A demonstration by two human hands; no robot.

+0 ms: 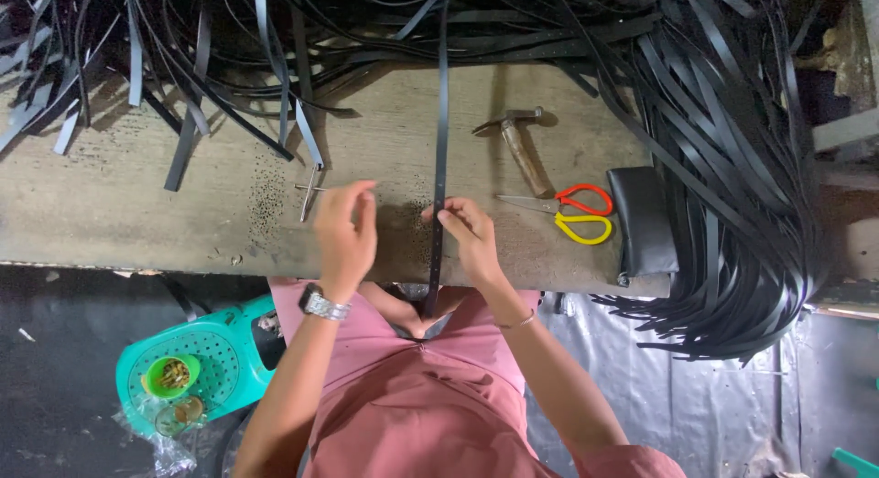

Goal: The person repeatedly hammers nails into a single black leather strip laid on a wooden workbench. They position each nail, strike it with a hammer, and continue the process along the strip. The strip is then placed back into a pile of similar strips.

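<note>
Black strap (441, 121) pinched by right hand (469, 233) on wooden bench (110, 194); left hand (346, 229) fingers loosely curled, empty, nr metal punch (309, 192).

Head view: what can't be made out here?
- Head view: lower end of the black strap drops behind the bench edge onto the lap.
- Left hand: its palm side faces away, so any contact with the bench is hidden.
- Right hand: its fingers cover the strap where they pinch it.
- Green cup on the teal stool: contents too small.
- Strap pile: cut off at the top edge.
</note>
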